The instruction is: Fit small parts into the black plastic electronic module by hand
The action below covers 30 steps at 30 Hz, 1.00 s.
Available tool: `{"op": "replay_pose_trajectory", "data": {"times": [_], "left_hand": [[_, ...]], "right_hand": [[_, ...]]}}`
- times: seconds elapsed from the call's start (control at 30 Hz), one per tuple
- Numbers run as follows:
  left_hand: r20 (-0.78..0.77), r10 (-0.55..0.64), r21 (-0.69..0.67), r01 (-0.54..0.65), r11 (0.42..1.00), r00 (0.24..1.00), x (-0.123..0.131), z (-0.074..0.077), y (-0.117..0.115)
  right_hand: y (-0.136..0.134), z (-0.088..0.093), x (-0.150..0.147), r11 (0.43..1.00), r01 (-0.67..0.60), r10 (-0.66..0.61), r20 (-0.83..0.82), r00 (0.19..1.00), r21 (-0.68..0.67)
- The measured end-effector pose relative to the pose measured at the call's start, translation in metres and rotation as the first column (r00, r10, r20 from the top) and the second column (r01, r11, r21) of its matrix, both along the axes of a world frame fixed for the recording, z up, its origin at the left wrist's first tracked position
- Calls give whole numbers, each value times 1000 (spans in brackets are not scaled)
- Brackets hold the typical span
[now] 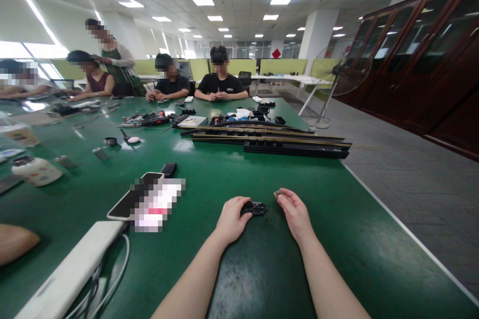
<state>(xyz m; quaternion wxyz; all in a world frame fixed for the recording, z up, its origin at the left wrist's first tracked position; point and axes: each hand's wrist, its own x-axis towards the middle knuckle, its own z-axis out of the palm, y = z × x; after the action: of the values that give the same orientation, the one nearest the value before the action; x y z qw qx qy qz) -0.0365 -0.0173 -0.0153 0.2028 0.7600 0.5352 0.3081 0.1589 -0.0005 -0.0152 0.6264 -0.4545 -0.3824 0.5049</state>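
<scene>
My left hand [232, 219] rests on the green table [337, 209] with its fingers curled round a small black part [255, 208], which sticks out to the right of the fingers. My right hand [294, 212] lies a little to the right, fingers bent, pinching a tiny dark piece [278, 192] at the fingertips. The two hands are close together but do not touch.
A phone [129, 199] and a white power strip [71, 269] with cables lie at the left. Long black rails [284, 142] cross the middle of the table. Jars, tools and small parts lie further left. Several people sit at the far end. A fan [348, 72] stands on the floor at the right.
</scene>
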Motion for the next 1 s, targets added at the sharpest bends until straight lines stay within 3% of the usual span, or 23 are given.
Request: {"op": "replay_pose_trajectory", "data": {"times": [0.6, 1.0], "left_hand": [[-1, 3, -7, -3, 1000, 1000, 1, -1, 0], [4, 4, -1, -4, 1000, 1000, 0, -2, 1]], "right_hand": [[1, -4, 0, 1000, -13, 13, 13, 1000, 11], [-2, 2, -6, 998, -63, 61, 202, 977, 2]]}}
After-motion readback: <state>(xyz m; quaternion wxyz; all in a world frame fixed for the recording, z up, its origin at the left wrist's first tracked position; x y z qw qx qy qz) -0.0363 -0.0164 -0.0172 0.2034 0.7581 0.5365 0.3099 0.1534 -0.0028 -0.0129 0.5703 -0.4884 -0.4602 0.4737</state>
